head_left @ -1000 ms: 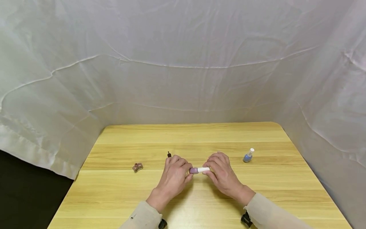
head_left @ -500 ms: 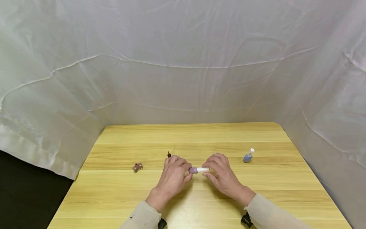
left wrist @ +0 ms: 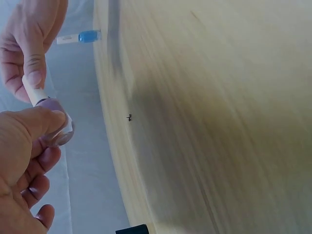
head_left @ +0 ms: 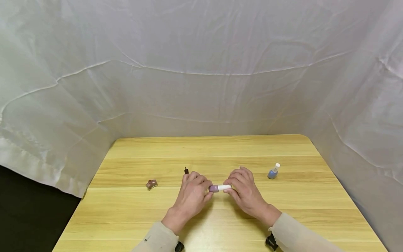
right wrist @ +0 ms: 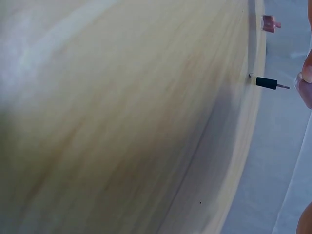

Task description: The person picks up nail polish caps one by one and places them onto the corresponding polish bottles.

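Between my hands lies a nail polish bottle (head_left: 213, 188), purple with a white cap (head_left: 225, 187), held sideways above the table. My left hand (head_left: 192, 195) grips the purple glass body between thumb and fingers. From the other end, my right hand (head_left: 245, 191) pinches the white cap with thumb and forefinger. In the left wrist view the cap (left wrist: 33, 91) sits against the neck of the bottle. Only a bit of the purple bottle (right wrist: 305, 90) shows at the right wrist view's edge.
A dark brush cap (right wrist: 266, 83) stands on the table with its brush upward, just beyond my left hand. Left of it is a brown star-shaped bottle (head_left: 151, 184). A blue nail polish bottle (head_left: 272, 173) with a white cap stands at the right. Pale cloth (head_left: 201, 98) hangs behind the table (head_left: 141, 217).
Both hands keep their hold on the purple bottle and its cap. They shift only slightly, and the other things stay where they were.
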Motion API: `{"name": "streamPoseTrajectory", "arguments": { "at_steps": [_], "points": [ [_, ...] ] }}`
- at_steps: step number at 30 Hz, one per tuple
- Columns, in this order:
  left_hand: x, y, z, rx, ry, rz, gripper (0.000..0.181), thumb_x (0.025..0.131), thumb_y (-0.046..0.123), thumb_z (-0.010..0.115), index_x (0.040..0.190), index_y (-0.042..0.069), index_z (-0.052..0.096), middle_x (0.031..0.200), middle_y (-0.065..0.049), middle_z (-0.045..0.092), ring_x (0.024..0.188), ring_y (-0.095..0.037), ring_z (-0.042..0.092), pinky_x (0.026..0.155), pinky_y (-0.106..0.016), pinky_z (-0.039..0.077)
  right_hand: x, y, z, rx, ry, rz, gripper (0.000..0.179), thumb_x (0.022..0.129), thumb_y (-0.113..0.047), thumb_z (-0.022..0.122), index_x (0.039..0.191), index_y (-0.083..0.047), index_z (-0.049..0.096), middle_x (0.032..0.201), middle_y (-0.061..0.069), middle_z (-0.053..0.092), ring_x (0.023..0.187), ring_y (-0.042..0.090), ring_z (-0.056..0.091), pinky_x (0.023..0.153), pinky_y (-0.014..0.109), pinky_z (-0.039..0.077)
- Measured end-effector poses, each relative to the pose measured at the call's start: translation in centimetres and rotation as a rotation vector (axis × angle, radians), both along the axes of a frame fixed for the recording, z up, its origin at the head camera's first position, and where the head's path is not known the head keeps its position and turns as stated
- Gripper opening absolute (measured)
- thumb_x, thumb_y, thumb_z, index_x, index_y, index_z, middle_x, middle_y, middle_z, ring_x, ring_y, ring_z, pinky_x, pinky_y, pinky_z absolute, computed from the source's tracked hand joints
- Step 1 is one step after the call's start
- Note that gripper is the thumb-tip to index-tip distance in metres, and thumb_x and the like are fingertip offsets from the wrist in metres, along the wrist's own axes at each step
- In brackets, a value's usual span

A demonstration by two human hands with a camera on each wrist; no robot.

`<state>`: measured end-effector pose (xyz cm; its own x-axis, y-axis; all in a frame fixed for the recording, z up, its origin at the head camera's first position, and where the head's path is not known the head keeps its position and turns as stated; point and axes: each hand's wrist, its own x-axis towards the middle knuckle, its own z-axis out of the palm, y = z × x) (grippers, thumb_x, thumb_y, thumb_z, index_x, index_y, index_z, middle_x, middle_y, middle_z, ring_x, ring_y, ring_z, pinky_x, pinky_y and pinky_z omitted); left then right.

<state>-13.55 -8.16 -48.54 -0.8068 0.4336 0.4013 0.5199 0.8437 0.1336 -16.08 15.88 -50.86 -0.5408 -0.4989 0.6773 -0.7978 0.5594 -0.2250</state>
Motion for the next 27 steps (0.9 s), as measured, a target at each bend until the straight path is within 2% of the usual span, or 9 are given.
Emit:
{"name": "streamPoseTrajectory", "arguments": {
  "at_steps": [5, 10, 15, 23, 27],
  "points": [
    [-0.1, 0.17, -0.29, -0.02, 0.061, 0.005, 0.023, 0.092, 0.042, 0.082, 0.104, 0.023, 0.081, 0.106, 0.009, 0.076, 0.103, -0.014, 0.058, 0.094, -0.038, 0.043, 0.1, -0.04, 0.09, 0.025, 0.024, -0.02, 0.027, 0.104, -0.04, 0.061, 0.102, -0.014, 0.069, 0.105, -0.001, 0.069, 0.115, 0.026, 0.059, 0.114, 0.063, 0.031],
    [-0.08, 0.3, -0.41, -0.054, 0.104, 0.011, 0.023, 0.091, 0.044, 0.083, 0.101, 0.024, 0.081, 0.105, 0.009, 0.077, 0.102, -0.014, 0.059, 0.092, -0.036, 0.043, 0.11, -0.08, 0.11, 0.044, 0.026, -0.033, 0.027, 0.103, -0.041, 0.062, 0.101, -0.014, 0.068, 0.105, -0.001, 0.069, 0.115, 0.026, 0.059, 0.115, 0.063, 0.031],
    [-0.11, 0.39, -0.55, -0.074, 0.113, 0.018, 0.023, 0.091, 0.044, 0.082, 0.101, 0.024, 0.081, 0.105, 0.01, 0.077, 0.102, -0.014, 0.059, 0.091, -0.036, 0.044, 0.08, -0.18, 0.04, 0.054, 0.036, -0.038, 0.028, 0.104, -0.041, 0.061, 0.1, -0.014, 0.068, 0.104, 0.0, 0.07, 0.115, 0.026, 0.059, 0.114, 0.063, 0.031],
    [-0.32, 0.67, -0.73, -0.047, 0.105, 0.049, 0.021, 0.093, 0.042, 0.08, 0.098, 0.022, 0.08, 0.103, 0.008, 0.076, 0.102, -0.017, 0.06, 0.09, -0.037, 0.044, 0.06, -0.2, 0.06, 0.084, 0.055, -0.048, 0.029, 0.106, -0.04, 0.057, 0.102, -0.012, 0.065, 0.105, 0.0, 0.066, 0.113, 0.027, 0.058, 0.113, 0.064, 0.033],
    [-0.42, 0.89, -0.79, -0.039, 0.109, 0.067, 0.019, 0.092, 0.04, 0.081, 0.097, 0.022, 0.078, 0.101, 0.007, 0.076, 0.102, -0.019, 0.06, 0.088, -0.037, 0.044, 0.03, -0.17, 0.18, 0.099, 0.028, -0.055, 0.028, 0.105, -0.04, 0.06, 0.102, -0.012, 0.063, 0.105, 0.001, 0.064, 0.113, 0.028, 0.057, 0.113, 0.065, 0.033]
  ]
}}
